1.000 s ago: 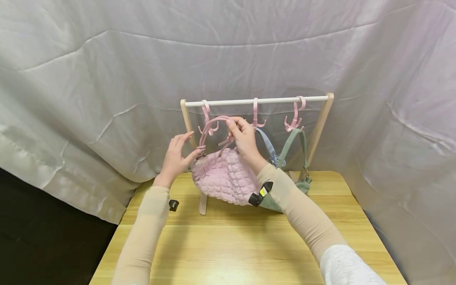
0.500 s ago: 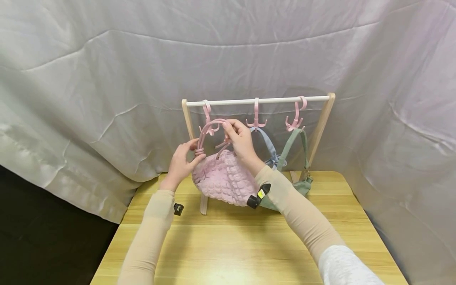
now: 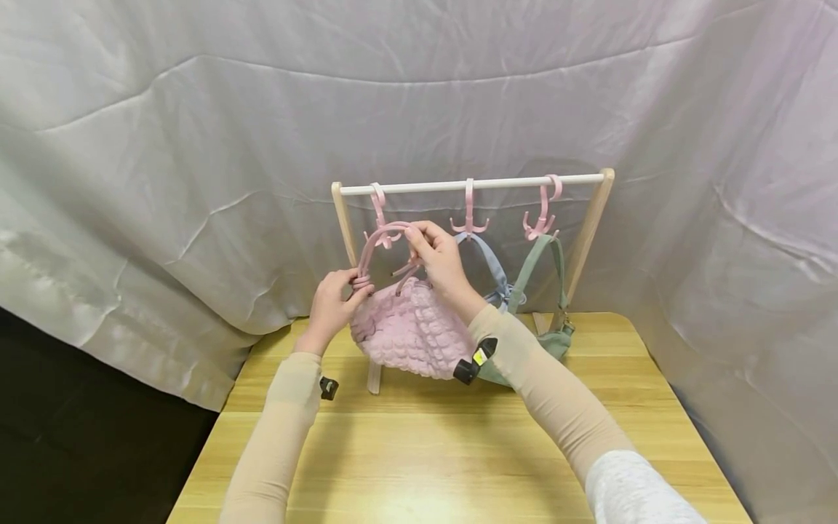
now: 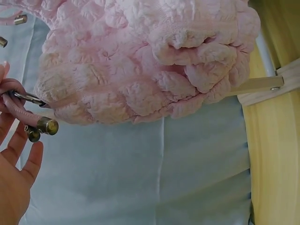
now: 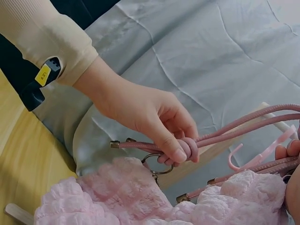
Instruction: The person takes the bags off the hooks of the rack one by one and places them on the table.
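A puffy pink handbag (image 3: pixel 415 331) with a quilted, crinkled body hangs tilted below its corded handle (image 3: pixel 380 236). My left hand (image 3: pixel 330 302) pinches the handle's knot (image 5: pixel 187 148) between thumb and fingers, beside a metal ring (image 5: pixel 164 164) on the bag. In the left wrist view, the left hand (image 4: pixel 16 173) is at the edge, by brass-coloured cord ends (image 4: pixel 47 125). My right hand (image 3: pixel 440 258) grips the handle near its top; only some of its fingers (image 5: pixel 293 149) show in the right wrist view. Behind the handle hangs a pink hook (image 3: pixel 380 211).
A rack with a white rod (image 3: pixel 425 188) and wooden posts (image 3: pixel 588 233) stands on the wooden table (image 3: pixel 406 466). Its middle hook (image 3: pixel 469 207) bears a blue strap (image 3: pixel 492 262); its right hook (image 3: pixel 542 211) bears a green bag (image 3: pixel 556 340). A grey curtain (image 3: pixel 419 124) is behind.
My left hand has moved right and closed from loosely spread fingers onto the handle's knot. My right hand, with the handle, has shifted slightly down and left.
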Demonstrator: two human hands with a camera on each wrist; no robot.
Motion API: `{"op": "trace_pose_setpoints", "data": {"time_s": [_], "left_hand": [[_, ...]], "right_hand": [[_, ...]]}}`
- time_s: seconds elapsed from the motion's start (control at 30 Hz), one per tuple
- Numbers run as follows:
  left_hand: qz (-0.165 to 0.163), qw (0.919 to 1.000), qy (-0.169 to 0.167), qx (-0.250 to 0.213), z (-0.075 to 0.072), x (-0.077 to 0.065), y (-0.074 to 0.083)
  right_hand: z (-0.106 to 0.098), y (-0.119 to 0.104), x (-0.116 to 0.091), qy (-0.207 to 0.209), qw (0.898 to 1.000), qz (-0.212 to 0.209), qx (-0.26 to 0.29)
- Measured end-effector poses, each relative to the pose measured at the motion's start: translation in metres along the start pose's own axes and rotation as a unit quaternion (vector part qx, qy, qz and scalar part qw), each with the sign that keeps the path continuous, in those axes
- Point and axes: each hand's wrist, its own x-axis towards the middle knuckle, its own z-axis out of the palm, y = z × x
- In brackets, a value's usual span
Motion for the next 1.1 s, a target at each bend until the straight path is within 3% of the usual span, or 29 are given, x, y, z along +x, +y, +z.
{"op": "trace_pose_setpoints", "data": {"time_s": [0.23,0.7,0.93,1.1], "left_hand": [[-0.005,0.9997,0.023,0.006,-0.006,-0.003,-0.001],[-0.005,0.9954,0.090,-0.031,-0.027,-0.003,0.000],[-0.030,0.9895,0.118,-0.077,-0.036,-0.004,0.002],[-0.056,0.9843,0.138,-0.095,-0.044,-0.004,0.003]], "right_hand": [[-0.002,-0.003,-0.001,-0.013,1.000,0.016,-0.006],[-0.014,0.008,-0.003,-0.022,0.999,-0.002,-0.049],[-0.017,0.010,-0.007,-0.036,0.997,0.021,-0.066],[-0.015,-0.001,-0.014,-0.055,0.996,0.025,-0.068]]}}
